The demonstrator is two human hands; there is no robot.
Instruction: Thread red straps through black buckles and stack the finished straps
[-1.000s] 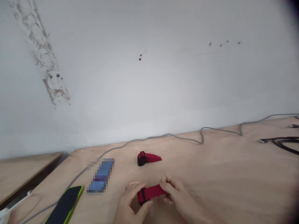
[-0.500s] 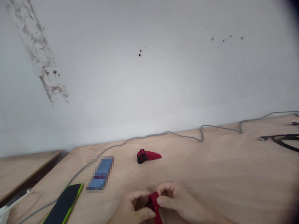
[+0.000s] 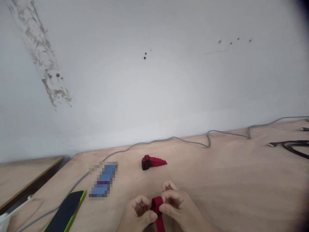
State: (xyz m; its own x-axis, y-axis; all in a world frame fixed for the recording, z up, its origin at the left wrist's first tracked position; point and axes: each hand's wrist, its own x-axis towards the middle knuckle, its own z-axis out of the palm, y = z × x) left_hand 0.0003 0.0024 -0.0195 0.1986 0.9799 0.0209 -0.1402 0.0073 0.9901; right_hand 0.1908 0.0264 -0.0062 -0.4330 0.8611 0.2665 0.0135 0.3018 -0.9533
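Observation:
A red strap with a dark part is bent into a loop between my hands, its tail hanging toward the bottom edge. My left hand pinches the lower left side of the loop, thumb against the dark part. From the right, my right hand grips the loop between thumb and curled fingers. Beyond them on the wooden table lies a fanned stack of similar red straps with black ends at its left, touched by neither hand.
To the left lie a dark phone in a lime-green case and a blurred-out blue item. A grey cable runs along the wall. At the right is a coiled black cable. A second wooden surface stands beyond a gap at far left.
The strap's loop has become rounder and more open to view. My right fingers have lifted slightly, and my left hand has shifted a little. The strap stack has stayed in place.

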